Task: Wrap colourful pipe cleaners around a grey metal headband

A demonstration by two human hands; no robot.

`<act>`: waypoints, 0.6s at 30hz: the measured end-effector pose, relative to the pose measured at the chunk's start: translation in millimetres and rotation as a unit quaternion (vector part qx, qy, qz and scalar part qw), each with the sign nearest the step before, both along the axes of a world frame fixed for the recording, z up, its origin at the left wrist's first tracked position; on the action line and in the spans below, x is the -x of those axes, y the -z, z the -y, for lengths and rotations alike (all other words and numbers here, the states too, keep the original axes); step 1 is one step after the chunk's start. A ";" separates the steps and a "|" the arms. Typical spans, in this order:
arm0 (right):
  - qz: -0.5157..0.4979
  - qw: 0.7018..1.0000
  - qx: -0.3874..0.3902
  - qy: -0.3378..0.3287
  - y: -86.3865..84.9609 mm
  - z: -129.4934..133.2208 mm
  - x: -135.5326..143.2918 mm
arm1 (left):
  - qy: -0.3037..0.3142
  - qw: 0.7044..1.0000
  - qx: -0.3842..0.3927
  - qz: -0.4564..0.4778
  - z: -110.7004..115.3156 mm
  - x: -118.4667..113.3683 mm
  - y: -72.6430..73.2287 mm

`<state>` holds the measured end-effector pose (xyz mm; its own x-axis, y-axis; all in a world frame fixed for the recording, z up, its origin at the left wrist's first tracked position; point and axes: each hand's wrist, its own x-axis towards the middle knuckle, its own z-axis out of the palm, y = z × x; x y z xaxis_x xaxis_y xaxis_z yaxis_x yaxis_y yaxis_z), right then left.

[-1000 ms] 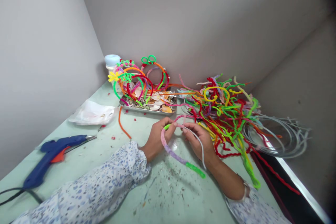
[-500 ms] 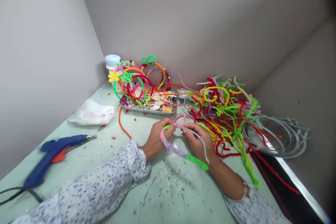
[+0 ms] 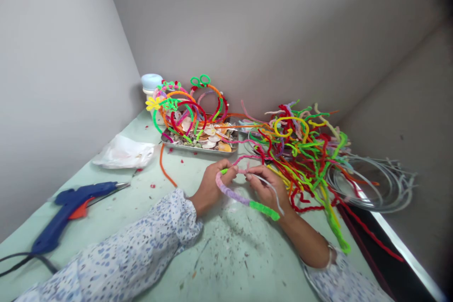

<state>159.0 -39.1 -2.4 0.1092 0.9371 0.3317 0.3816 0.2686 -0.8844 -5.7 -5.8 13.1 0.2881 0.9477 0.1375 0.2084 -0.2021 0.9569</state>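
In front of the metal tray (image 3: 198, 150), the left hand (image 3: 214, 186) pinches the fuzzy-wrapped band (image 3: 231, 193), fingers closed. Nearer the tray's right side, the right hand (image 3: 267, 188), thumb and fingers nearly together, grips its pale bare stretch.

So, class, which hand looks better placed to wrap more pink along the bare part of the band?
Probably the right hand: its fingertips are right where the pink wrap meets the bare part, while the left hand steadies the wrapped part.
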 end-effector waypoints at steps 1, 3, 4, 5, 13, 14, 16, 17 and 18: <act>0.003 1.000 -0.001 -0.002 0.3 -0.2 -0.3 | 0.001 1.000 0.009 0.005 0.1 -0.3 -0.4; 0.006 1.000 -0.003 -0.006 1.0 -0.5 -0.6 | 0.001 1.000 0.028 0.014 0.1 -0.9 -0.5; 0.006 1.000 -0.006 -0.008 1.5 -0.7 -0.6 | 0.001 0.999 0.035 0.018 -0.1 -1.2 -0.2; 0.007 1.000 -0.011 -0.008 2.1 -0.9 -0.4 | 0.001 0.999 0.042 0.024 -0.4 -1.5 0.3; -0.015 1.000 -0.017 -0.018 4.0 0.4 0.9 | 0.007 0.996 0.075 0.057 -3.2 -2.0 4.6; -0.013 1.000 -0.018 -0.020 3.7 0.8 1.0 | 0.008 0.996 0.074 0.058 -2.9 -1.9 4.1; -0.009 0.999 -0.018 -0.025 3.1 1.5 1.0 | 0.011 0.995 0.073 0.060 -2.0 -1.6 2.5; -0.008 0.999 -0.018 -0.027 2.9 1.7 1.0 | 0.011 0.996 0.071 0.060 -1.5 -1.5 1.5; -0.008 0.999 -0.019 -0.026 2.8 1.7 0.9 | 0.012 0.996 0.069 0.061 -1.1 -1.4 0.5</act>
<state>158.1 -40.8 -5.2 0.0655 0.9285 0.3656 0.3516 0.3214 -0.8793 -4.3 -4.7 12.6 0.2996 0.9531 0.0424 0.0864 -0.0714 0.9937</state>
